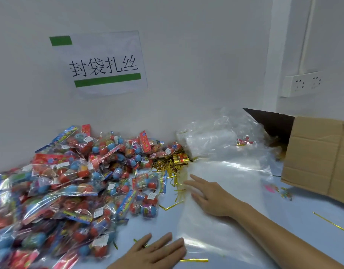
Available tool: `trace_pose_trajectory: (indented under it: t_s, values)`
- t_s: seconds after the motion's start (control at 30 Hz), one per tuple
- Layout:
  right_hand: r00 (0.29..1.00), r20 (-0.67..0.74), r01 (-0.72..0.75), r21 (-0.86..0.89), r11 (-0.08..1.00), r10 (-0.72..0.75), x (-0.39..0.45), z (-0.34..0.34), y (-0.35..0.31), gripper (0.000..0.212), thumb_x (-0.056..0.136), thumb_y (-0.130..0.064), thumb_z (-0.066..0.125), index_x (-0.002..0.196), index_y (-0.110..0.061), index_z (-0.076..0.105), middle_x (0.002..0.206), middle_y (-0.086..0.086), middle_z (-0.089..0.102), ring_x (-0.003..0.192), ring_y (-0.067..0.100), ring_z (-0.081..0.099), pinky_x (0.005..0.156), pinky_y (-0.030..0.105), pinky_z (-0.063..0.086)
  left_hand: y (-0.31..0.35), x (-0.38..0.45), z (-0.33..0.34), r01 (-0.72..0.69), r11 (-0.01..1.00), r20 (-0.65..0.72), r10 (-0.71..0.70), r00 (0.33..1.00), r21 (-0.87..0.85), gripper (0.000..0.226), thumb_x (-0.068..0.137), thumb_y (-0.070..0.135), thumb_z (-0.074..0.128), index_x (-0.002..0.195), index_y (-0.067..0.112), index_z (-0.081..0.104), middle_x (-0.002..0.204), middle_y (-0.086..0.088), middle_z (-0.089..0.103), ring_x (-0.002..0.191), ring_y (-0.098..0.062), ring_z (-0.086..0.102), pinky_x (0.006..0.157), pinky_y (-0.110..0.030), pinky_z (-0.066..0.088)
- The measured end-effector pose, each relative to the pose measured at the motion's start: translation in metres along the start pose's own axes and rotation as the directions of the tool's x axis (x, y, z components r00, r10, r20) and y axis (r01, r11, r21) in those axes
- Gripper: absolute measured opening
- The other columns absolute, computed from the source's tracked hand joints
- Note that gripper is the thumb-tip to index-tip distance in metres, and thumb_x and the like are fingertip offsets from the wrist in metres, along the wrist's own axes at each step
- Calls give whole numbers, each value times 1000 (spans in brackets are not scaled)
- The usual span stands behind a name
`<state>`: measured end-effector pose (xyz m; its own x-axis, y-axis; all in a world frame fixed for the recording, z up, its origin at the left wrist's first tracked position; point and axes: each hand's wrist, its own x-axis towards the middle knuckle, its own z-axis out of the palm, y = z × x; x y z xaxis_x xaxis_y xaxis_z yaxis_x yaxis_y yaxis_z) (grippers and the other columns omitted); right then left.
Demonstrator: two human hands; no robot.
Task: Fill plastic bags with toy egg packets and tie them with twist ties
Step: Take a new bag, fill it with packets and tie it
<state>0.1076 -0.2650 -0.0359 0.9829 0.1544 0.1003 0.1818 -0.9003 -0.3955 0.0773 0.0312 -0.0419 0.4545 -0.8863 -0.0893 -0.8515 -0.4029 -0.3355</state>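
A big heap of toy egg packets (70, 183), red and blue eggs in clear wrappers, covers the left of the table. A clear plastic bag (229, 191) lies flat in the middle. My right hand (210, 197) rests on its far left part with fingers spread and straight. At the bag's near left edge my left hand (157, 251) lies flat, fingers straight. Gold twist ties (173, 166) lie in a loose bundle between the heap and the bag; single ones are scattered around.
A stack of more clear bags (215, 138) sits at the back by the wall. A cardboard box (318, 158) lies on its side at the right. A paper sign (101, 65) and a socket strip (303, 84) hang on the wall.
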Motion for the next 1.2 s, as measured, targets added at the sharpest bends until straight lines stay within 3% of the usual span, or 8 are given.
trace_pose_trajectory:
  t_s: [0.2, 0.3, 0.4, 0.53, 0.73, 0.97, 1.1, 1.2]
  values:
    - [1000, 11, 0, -13, 1000, 0, -1, 6, -2, 46, 103, -53, 37, 149, -52, 32, 166, -14, 17, 147, 15, 30, 120, 36, 13, -6, -29, -6, 282, 955, 80, -275, 958, -90, 50, 104, 47, 1, 136, 35, 38, 149, 27, 39, 131, 8, 44, 114, -25, 24]
    - [998, 47, 56, -83, 995, -52, -1, 10, -6, 56, 96, -66, 38, 149, -50, 29, 164, -15, 20, 150, 6, 18, 118, 33, 12, -4, -27, -25, 310, 905, 161, -273, 948, -290, 58, 105, 54, 8, 152, 33, 35, 153, 25, 25, 139, 8, 32, 114, -17, 23]
    - [995, 47, 92, -122, 988, -87, -1, 15, -12, 59, 95, -67, 37, 150, -46, 30, 162, -16, 22, 150, 4, 14, 116, 32, 12, -9, -15, -7, 232, 814, -58, -309, 949, -532, 62, 100, 58, 35, 156, 41, 14, 152, 34, -6, 143, 10, -8, 120, -22, 2]
    - [994, 43, 109, -119, 987, -104, -3, 19, -17, 61, 94, -67, 34, 151, -44, 30, 163, -17, 22, 151, 4, 10, 115, 33, 13, -10, 1, -4, 324, 547, -14, -523, 852, -772, 30, 94, 51, 60, 121, 42, 57, 134, 41, 32, 129, 13, 36, 104, -13, 32]
    - [994, 31, 104, -106, 989, -101, -6, 21, -16, 59, 94, -67, 35, 149, -46, 31, 164, -20, 17, 153, 4, 6, 115, 29, 11, -10, 37, 6, 311, 496, -123, -664, 737, -811, 16, 95, 36, 64, 109, 31, 59, 112, 18, 48, 101, 2, 47, 80, -6, 32]
    - [993, 8, 117, -73, 990, -116, -7, 23, -15, 55, 95, -64, 36, 146, -46, 33, 161, -26, 19, 153, 3, 7, 110, 21, 11, -11, 58, -19, 348, 522, -203, -735, 647, -779, 19, 99, 33, 56, 113, 21, 63, 111, 12, 56, 108, -10, 53, 89, -22, 40]
    - [995, 12, 96, -10, 995, -95, -7, 23, -14, 56, 94, -67, 33, 148, -53, 28, 163, -27, 12, 152, 3, 8, 117, 26, 14, 7, 32, -18, 532, 643, 37, -618, 785, -551, 66, 96, 67, 33, 153, 39, 20, 159, 23, 12, 152, -10, 13, 120, -30, 19]
    - [997, 23, 68, 26, 997, -69, -7, 22, -16, 51, 96, -62, 36, 146, -55, 29, 163, -28, 9, 148, 14, 22, 119, 33, 21, 18, 23, -14, 608, 680, 277, -543, 793, -408, 87, 91, 78, 19, 156, 33, -17, 157, 18, -29, 151, -13, -22, 123, -39, -6]
